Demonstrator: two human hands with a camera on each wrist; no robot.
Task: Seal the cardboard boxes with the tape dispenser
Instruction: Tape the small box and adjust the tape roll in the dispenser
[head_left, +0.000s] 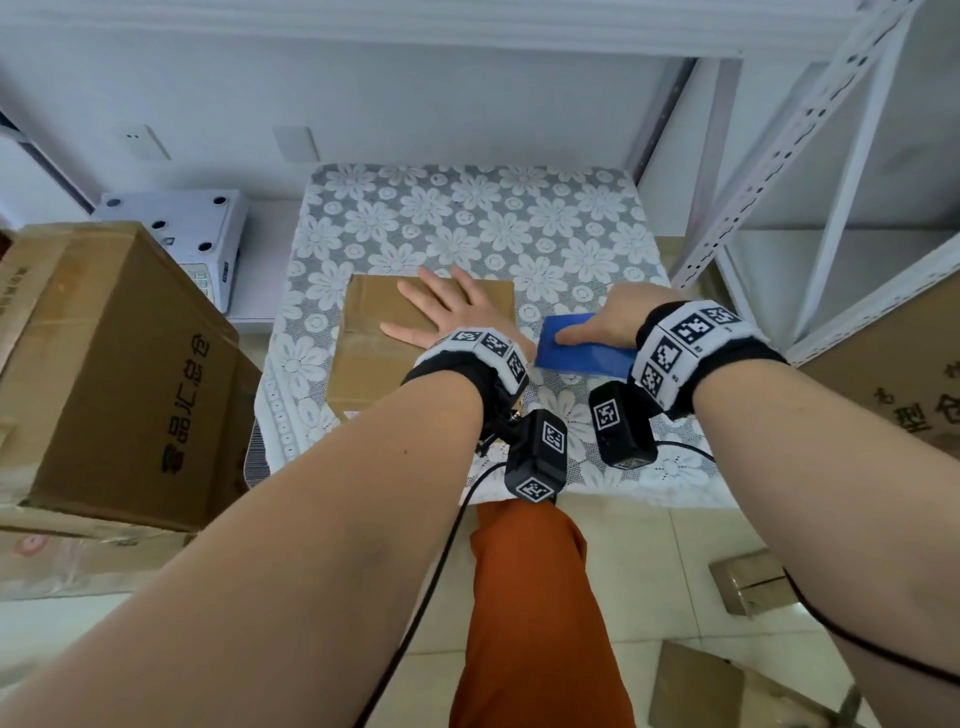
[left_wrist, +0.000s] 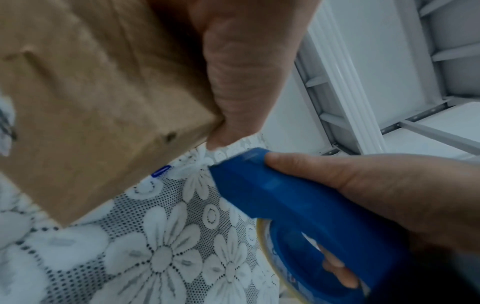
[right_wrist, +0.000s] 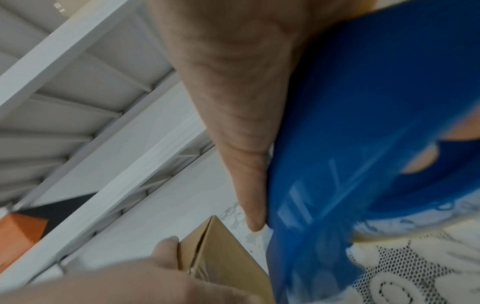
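Observation:
A small brown cardboard box (head_left: 363, 332) lies on the lace-covered table (head_left: 493, 223). My left hand (head_left: 441, 312) rests flat on its top with the fingers spread. In the left wrist view the box (left_wrist: 91, 102) fills the upper left, my thumb along its right edge. Right of the box, my right hand (head_left: 613, 325) grips a blue tape dispenser (head_left: 582, 351) that sits on the lace. The dispenser (left_wrist: 298, 205) holds a roll of tape, and fingers show through its handle opening. In the right wrist view the dispenser (right_wrist: 376, 144) is blurred and close, with the box (right_wrist: 221, 257) beyond it.
A large printed cardboard box (head_left: 119, 364) stands at the left, with a white device (head_left: 192, 228) behind it. A white metal shelf frame (head_left: 805, 156) rises at the right. Small boxes (head_left: 748, 582) lie on the tiled floor by my orange-trousered leg (head_left: 530, 613).

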